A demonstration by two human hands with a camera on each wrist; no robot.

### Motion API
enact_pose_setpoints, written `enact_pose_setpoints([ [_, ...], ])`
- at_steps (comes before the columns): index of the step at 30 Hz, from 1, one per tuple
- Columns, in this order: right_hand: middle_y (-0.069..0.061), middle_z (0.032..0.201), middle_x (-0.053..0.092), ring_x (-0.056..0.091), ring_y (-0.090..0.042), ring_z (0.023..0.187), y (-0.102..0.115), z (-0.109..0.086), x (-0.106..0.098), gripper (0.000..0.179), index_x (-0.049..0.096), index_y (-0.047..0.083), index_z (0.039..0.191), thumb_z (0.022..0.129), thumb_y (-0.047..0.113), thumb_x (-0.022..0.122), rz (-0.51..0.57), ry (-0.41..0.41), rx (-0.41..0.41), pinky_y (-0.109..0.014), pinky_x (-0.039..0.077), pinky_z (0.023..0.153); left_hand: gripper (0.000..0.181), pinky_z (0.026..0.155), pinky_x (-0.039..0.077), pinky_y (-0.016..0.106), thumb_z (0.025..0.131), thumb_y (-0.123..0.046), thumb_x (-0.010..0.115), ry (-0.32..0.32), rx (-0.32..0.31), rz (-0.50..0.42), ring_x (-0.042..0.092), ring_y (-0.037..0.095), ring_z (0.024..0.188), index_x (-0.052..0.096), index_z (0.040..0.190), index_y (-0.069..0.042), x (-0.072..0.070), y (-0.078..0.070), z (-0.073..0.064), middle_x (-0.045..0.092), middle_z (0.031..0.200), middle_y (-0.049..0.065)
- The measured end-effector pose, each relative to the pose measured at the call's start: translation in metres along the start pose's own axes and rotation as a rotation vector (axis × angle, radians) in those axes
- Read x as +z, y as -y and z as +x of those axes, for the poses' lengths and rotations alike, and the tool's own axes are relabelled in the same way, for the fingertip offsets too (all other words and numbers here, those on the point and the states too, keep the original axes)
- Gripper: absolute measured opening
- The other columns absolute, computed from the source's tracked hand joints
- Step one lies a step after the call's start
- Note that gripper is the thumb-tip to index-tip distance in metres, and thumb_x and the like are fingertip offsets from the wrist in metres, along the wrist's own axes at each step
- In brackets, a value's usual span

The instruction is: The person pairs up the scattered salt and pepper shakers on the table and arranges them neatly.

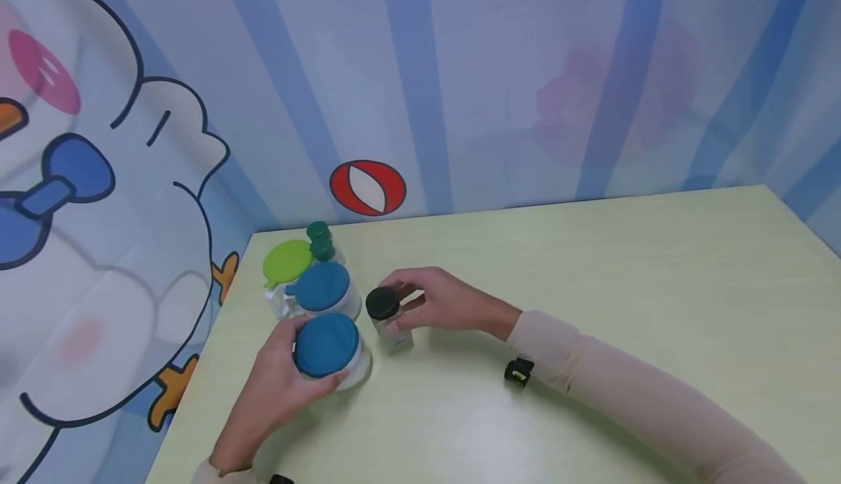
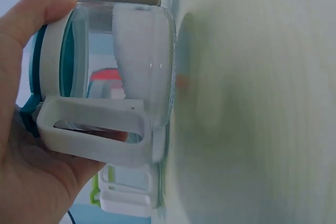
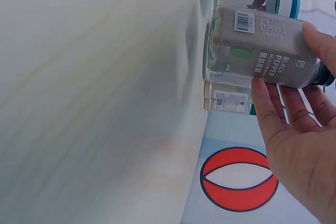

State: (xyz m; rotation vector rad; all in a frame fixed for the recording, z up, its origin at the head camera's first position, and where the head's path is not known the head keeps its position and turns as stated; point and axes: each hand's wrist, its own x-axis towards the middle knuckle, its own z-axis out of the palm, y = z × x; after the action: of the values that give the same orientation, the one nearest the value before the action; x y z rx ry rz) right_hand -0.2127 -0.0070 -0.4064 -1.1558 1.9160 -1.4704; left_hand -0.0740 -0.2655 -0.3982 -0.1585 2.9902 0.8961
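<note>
My left hand (image 1: 282, 378) grips a clear jar (image 2: 142, 56) around its upper part. This jar has a blue lid (image 1: 326, 345), a white handle and white contents. Just right of it stands a black pepper jar (image 3: 262, 45) with a black cap (image 1: 382, 303) and a printed label. The thumb and fingers of my right hand (image 1: 453, 300) hold the pepper jar near its top. Both jars stand upright on the table. Behind my left hand's jar is a second blue-lidded jar (image 1: 323, 287).
A green-lidded jar (image 1: 287, 261) stands at the table's left side. Beside it are two small green-capped bottles (image 1: 322, 247). The pale table (image 1: 591, 287) meets a blue striped wall covering (image 1: 512, 90) at the back, with a cartoon figure on the left.
</note>
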Motion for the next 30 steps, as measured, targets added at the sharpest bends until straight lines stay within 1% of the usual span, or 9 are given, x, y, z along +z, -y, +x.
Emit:
enact_pose_setpoints([
  [3,0.001,0.125,0.065,0.063,-0.018,0.115,0.003,-0.011,-0.007,0.045,0.065,0.018,0.129,0.088,0.016,0.081,-0.001,-0.020,0.017,-0.030,0.056,0.095,0.103,0.102,0.047,0.064,0.073,-0.055,0.087,-0.005,0.027,-0.009,0.048,0.044,0.132,0.036,0.148,-0.006,0.000,-0.007,0.000,0.044,0.148,0.020],
  [8,0.000,0.123,0.065,0.063,-0.020,0.113,0.004,-0.033,-0.020,0.043,0.066,0.019,0.126,0.086,0.016,0.082,-0.002,-0.055,0.023,-0.032,0.057,0.094,0.100,0.100,0.049,0.062,0.072,-0.050,0.089,-0.011,0.076,-0.014,0.050,0.043,0.131,0.038,0.145,-0.005,0.005,-0.019,0.004,0.047,0.146,0.020],
  [12,-0.002,0.121,0.065,0.063,-0.022,0.112,0.006,-0.051,-0.030,0.042,0.066,0.018,0.125,0.086,0.017,0.082,-0.013,-0.084,0.022,-0.035,0.057,0.094,0.103,0.099,0.050,0.062,0.071,-0.053,0.089,0.018,0.092,-0.032,0.049,0.043,0.133,0.037,0.147,-0.005,0.010,-0.030,0.007,0.046,0.148,0.019],
  [15,-0.001,0.121,0.065,0.062,-0.022,0.112,0.008,-0.065,-0.036,0.042,0.066,0.020,0.125,0.086,0.018,0.083,-0.026,-0.103,0.040,-0.036,0.057,0.095,0.103,0.098,0.051,0.061,0.071,-0.053,0.089,0.035,0.103,-0.051,0.049,0.042,0.133,0.037,0.146,-0.006,0.014,-0.038,0.008,0.047,0.146,0.017],
  [22,0.001,0.121,0.066,0.062,-0.021,0.114,0.016,-0.097,-0.050,0.043,0.066,0.023,0.125,0.086,0.021,0.083,-0.063,-0.130,0.081,-0.036,0.056,0.097,0.096,0.095,0.055,0.056,0.069,-0.050,0.090,0.036,0.181,-0.063,0.051,0.036,0.130,0.040,0.143,-0.012,0.024,-0.056,0.015,0.049,0.141,0.010],
  [27,0.000,0.121,0.066,0.063,-0.021,0.114,0.020,-0.119,-0.060,0.044,0.066,0.024,0.125,0.085,0.021,0.084,-0.094,-0.160,0.089,-0.037,0.056,0.098,0.092,0.093,0.056,0.052,0.068,-0.046,0.091,0.040,0.240,-0.091,0.054,0.031,0.124,0.044,0.140,-0.012,0.033,-0.071,0.019,0.052,0.136,0.006],
  [30,0.000,0.120,0.066,0.063,-0.020,0.113,0.020,-0.130,-0.066,0.044,0.065,0.024,0.124,0.085,0.021,0.084,-0.119,-0.180,0.088,-0.038,0.056,0.097,0.090,0.092,0.057,0.050,0.069,-0.046,0.090,0.050,0.270,-0.089,0.055,0.029,0.122,0.045,0.139,-0.011,0.037,-0.078,0.020,0.052,0.133,0.005],
])
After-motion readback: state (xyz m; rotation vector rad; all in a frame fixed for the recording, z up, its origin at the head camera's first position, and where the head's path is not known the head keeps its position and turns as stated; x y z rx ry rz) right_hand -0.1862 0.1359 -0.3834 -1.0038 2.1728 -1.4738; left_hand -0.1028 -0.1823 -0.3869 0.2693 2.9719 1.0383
